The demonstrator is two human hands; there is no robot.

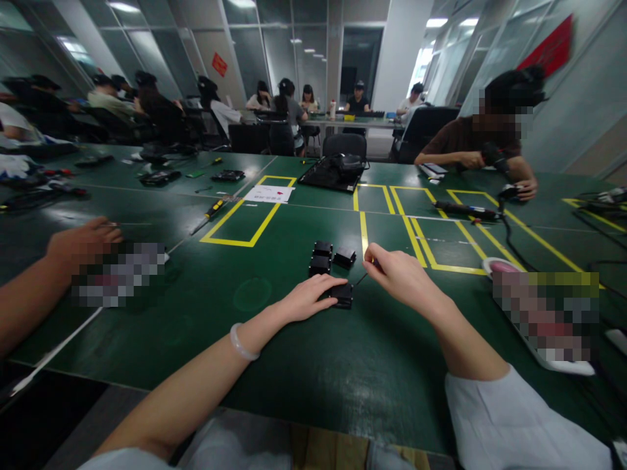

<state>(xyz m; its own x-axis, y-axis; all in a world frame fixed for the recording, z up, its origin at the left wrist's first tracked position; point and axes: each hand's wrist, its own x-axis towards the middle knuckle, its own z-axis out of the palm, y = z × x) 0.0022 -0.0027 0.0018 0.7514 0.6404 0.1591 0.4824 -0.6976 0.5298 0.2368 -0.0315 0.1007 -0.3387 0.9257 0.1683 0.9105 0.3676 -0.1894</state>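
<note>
My left hand [313, 297] rests on a small black box-shaped part [343, 298], its fingers closed over it and holding it against the green table [294, 365]. In my right hand [399, 269] is a thin-shafted screwdriver [361, 281]; the fingers wrap its handle, which is mostly hidden. Its shaft slants down to the right side of the held part, and whether it sits in a screw is too small to tell. Just beyond my left hand stand two similar black blocks [321, 264] in a row, with another black block [345, 257] to their right.
A co-worker's hand [83, 245] lies at the left, near a pixelated item [122, 274]. Rightward is a white tray [526, 349] with blurred contents. Yellow tape rectangles [228, 243], a screwdriver [214, 209] and a black laptop-like item [333, 176] lie farther off. Another person [490, 137] handles a tool.
</note>
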